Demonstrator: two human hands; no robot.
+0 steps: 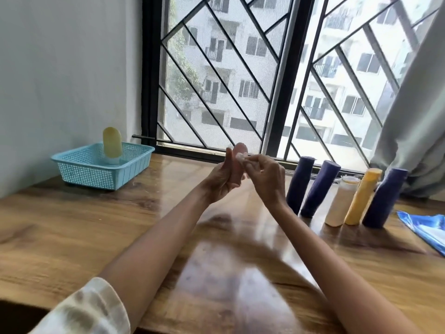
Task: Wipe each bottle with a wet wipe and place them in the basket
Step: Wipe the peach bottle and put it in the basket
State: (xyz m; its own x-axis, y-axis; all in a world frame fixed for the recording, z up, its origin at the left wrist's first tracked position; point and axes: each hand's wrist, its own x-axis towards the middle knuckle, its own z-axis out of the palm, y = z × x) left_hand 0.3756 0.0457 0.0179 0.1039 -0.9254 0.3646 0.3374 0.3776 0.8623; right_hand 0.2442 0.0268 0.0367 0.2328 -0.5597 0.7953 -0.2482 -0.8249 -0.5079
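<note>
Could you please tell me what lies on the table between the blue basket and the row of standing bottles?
In the head view, only the hands: left hand gripping a bottle, right hand pinching the wipe.

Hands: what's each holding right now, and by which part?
Left hand grips a small pinkish bottle round its lower body. Right hand pinches a white wipe against the bottle's top.

Table: my wooden table is glossy and mirrors the daylight in front of me.
Wall: a plain pale wall meets the table's far left corner.
Window: a black-framed window with a diagonal grille runs along the far edge.
Outside: a white apartment block.
Curtain: a grey curtain hangs at the far right corner.
</note>
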